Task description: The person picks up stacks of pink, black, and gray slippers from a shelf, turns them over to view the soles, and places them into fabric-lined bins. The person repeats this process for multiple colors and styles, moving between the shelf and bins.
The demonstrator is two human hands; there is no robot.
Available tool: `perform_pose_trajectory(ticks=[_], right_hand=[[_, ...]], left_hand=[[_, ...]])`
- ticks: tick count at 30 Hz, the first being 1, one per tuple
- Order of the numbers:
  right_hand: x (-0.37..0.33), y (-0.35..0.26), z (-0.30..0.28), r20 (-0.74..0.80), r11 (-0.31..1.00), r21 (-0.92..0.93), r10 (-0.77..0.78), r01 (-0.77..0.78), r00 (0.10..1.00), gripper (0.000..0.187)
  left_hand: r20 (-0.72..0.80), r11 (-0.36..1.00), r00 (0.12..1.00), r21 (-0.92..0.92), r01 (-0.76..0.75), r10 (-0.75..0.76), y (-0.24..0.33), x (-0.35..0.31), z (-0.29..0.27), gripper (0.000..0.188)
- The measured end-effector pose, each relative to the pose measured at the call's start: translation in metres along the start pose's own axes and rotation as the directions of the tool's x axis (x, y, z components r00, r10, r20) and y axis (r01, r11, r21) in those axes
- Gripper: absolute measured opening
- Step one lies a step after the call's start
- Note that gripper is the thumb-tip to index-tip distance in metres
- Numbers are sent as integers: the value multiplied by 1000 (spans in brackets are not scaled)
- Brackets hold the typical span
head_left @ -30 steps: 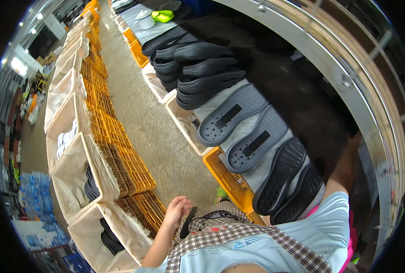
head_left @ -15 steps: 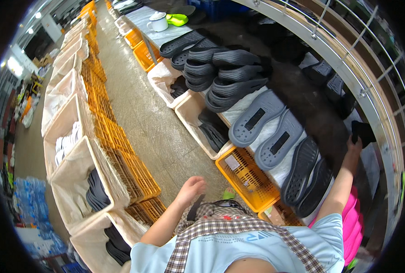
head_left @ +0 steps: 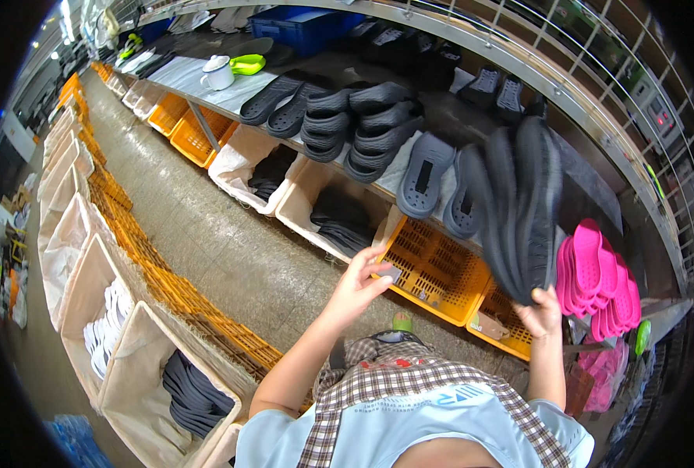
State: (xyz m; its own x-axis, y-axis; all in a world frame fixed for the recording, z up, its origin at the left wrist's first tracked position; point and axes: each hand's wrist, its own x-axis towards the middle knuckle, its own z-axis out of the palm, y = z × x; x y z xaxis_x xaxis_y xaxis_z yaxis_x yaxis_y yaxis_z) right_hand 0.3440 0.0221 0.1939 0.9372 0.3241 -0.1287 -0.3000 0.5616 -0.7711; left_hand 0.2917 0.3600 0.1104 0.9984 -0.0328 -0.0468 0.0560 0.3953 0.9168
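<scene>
My right hand [head_left: 540,310] is closed on the near end of several long black shoe soles [head_left: 528,210]. Bunched upright and smeared by motion, they stand at the right end of the bench and hide part of what lies behind. Empty, with its fingers apart, my left hand [head_left: 359,282] hovers beside the left rim of a yellow plastic crate [head_left: 433,300]. Left of the black soles, a grey sole [head_left: 426,175] with a dark rectangle lies on the bench, and a second grey sole [head_left: 458,214] is partly covered by them.
Stacks of dark ribbed footwear [head_left: 378,129] stand on the bench [head_left: 207,97], near a white mug [head_left: 217,74]. Pink soles [head_left: 596,281] sit at the right. A wire rack [head_left: 628,140] curves behind. Lined baskets [head_left: 168,366] line the left aisle [head_left: 207,234].
My right hand has come back from the far right and now grips black soles closer to me. My left hand has risen and spread its fingers. The view has turned right.
</scene>
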Motion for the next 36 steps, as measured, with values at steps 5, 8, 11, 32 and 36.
perform_pose_trajectory(ticks=[5, 8, 11, 32, 36], right_hand=[[-3, 61, 53, 65, 866, -500, 78, -35, 995, 95], [15, 86, 79, 192, 481, -869, 109, 117, 975, 98], [23, 98, 95, 458, 217, -876, 94, 431, 884, 106], [66, 139, 144, 481, 833, -553, 294, 26, 826, 61], [65, 141, 146, 467, 829, -559, 309, 6, 829, 61]], left_hand=[[-12, 939, 988, -308, -153, 157, 17, 11, 31, 99], [-213, 839, 968, -496, -223, 132, 16, 23, 26, 71], [-338, 734, 925, -581, -352, 175, 8, 25, 6, 53], [-197, 475, 943, -824, -308, 269, -29, -16, -13, 58], [-215, 420, 948, -858, -298, 233, -30, -18, -16, 58]])
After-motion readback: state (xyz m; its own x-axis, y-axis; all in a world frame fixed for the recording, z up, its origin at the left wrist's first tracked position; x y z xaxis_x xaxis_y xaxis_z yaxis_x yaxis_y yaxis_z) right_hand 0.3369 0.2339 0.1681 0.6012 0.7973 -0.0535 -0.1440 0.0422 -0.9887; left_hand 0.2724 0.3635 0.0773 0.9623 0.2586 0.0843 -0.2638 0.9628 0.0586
